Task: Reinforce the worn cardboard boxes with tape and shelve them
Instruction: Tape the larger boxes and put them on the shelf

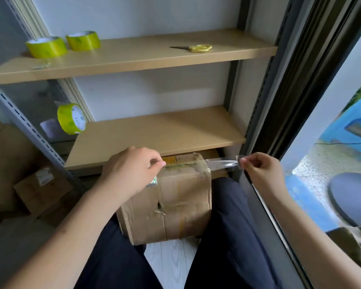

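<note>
A worn cardboard box [181, 205] with a torn hole in its front stands on the floor between my knees, just under the lower shelf [154, 134]. My left hand [133, 172] lies at the box's top left corner, fingers curled round a tape roll [153, 182] that is mostly hidden. A clear tape strip [221, 163] runs from there across the box's top edge and out past its right corner. My right hand [263, 174] pinches the strip's free end in the air to the right of the box.
The upper shelf [146, 57] carries two yellow-green tape rolls [46, 46] [83, 40] and yellow-handled scissors [194, 47]. Another tape roll [72, 118] stands on edge at the lower shelf's left end. More cardboard boxes [42, 184] lie on the floor at left. A dark window frame [265, 122] rises at right.
</note>
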A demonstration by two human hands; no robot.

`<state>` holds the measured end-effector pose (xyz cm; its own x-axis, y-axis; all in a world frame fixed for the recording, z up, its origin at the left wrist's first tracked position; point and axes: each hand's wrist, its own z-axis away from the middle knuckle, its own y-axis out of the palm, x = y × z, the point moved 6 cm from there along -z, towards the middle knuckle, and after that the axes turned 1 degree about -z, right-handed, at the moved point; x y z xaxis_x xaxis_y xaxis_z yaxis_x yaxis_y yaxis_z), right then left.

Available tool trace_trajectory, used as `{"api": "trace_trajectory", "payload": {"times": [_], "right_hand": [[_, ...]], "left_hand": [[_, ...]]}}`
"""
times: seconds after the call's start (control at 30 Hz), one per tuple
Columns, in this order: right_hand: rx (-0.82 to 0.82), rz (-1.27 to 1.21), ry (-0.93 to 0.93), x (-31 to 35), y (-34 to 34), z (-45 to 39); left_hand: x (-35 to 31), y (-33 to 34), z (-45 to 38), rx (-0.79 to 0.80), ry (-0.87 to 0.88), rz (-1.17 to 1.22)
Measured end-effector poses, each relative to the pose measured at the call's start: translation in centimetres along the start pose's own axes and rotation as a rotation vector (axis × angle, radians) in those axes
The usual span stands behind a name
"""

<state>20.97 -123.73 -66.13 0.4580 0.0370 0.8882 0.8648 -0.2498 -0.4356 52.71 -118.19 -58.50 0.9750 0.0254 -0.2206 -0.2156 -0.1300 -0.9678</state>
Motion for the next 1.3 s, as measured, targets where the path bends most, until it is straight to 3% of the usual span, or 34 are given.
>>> {"api": "trace_trajectory", "payload": {"times": [0.13,0.43,0.57,0.67,0.73,0.8,0.83,0.9,0.97,1.03,1.3], "right_hand": [[0.035,-0.012,0.076,-2.5,3.3,0.1],[0.186,0.110,0.133,-2.9,10.7,2.1],[0.222,0.682,-0.016,-1.8,11.0,1.9],[0.250,0.829,0.070,-2.2,8.6,0.6],[0.192,0.732,-0.073,-1.2,6.8,-0.4],[0.065,0.511,-0.454,1.8,5.8,-0.3],[0.102,0.436,-0.632,3.5,6.2,0.4],[0.363,0.372,-0.831,5.0,8.8,1.8],[0.565,0.379,-0.739,4.3,11.1,2.4],[0.573,0.422,-0.659,3.3,12.0,1.9],[0.735,0.688,-0.878,4.7,13.8,0.5]], "left_hand": [[0.3,0.8,0.1,-0.037,0.029,-0.174],[1.5,2.0,0.3,-0.067,-0.015,-0.259],[1.4,2.5,0.2,-0.066,-0.001,-0.283],[1.9,2.4,-0.1,-0.061,-0.025,-0.272],[2.0,2.4,-0.2,-0.049,-0.023,-0.274],[1.9,2.5,-0.3,-0.029,-0.013,-0.285],[1.8,2.5,-0.4,-0.019,-0.012,-0.289],[1.7,2.4,-0.7,0.002,-0.009,-0.294],[1.4,2.4,-0.7,0.029,0.003,-0.284],[1.0,2.8,-0.5,0.056,0.022,-0.280],[1.9,3.1,-0.4,0.081,0.028,-0.304]]}}
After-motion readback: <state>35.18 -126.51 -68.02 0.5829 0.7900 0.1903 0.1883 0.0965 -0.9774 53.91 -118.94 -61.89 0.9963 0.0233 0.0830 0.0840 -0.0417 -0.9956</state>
